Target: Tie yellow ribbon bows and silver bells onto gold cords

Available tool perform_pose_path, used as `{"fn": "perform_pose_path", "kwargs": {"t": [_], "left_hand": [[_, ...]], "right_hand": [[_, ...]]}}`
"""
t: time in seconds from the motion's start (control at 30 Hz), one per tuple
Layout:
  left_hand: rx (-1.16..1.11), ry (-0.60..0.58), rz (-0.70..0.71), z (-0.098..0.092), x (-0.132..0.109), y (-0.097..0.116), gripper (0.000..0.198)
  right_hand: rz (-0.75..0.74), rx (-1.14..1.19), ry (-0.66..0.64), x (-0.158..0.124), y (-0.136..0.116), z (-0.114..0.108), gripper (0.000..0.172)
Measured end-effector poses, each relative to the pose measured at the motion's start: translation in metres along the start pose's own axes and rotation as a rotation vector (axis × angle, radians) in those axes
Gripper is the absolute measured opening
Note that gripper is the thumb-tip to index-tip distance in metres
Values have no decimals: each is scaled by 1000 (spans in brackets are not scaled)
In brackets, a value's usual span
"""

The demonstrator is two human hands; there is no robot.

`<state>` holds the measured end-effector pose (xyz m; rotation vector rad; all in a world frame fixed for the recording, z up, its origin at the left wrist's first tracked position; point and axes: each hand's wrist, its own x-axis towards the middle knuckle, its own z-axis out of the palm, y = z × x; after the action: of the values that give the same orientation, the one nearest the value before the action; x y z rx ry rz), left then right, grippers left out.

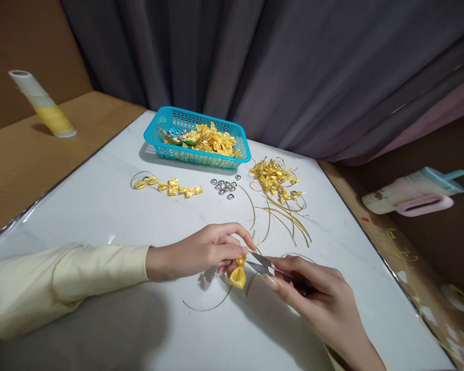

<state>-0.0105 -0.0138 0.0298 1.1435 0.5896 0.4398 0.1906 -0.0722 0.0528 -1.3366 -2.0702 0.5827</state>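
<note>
My left hand [201,251] pinches a small yellow ribbon bow [238,275] between thumb and fingers, low over the white table [100,211]. My right hand [313,293] grips small thread scissors [261,263], whose open blades point at the top of the bow. A thin gold cord [209,307] curves on the table under the bow.
A blue basket [166,149] of yellow bows stands at the back. In front lie three finished bows [170,186], several silver beads [224,187], a pile of bows with cords [274,180] and loose gold cords [286,216]. A paper tube [42,105] stands left; a pink object [413,198] lies right.
</note>
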Motion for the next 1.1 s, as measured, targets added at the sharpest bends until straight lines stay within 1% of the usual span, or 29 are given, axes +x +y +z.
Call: {"fn": "perform_pose_path", "kwargs": {"t": [0.37, 0.77, 0.9, 1.0, 1.1], "left_hand": [[-3, 5, -14, 1, -1, 3, 14], [2, -3, -19, 1, -1, 5, 13], [-1, -6, -11, 0, -1, 3, 13], [2, 0, -8, 0, -1, 2, 13], [14, 1, -5, -1, -1, 0, 12]], "right_hand": [[47, 20, -87, -2, 1, 8, 22], [-54, -51, -107, 0, -2, 5, 19], [-10, -33, -86, -3, -1, 3, 21], [63, -28, -41, -5, 2, -3, 22], [142, -54, -36, -7, 6, -10, 24]]}}
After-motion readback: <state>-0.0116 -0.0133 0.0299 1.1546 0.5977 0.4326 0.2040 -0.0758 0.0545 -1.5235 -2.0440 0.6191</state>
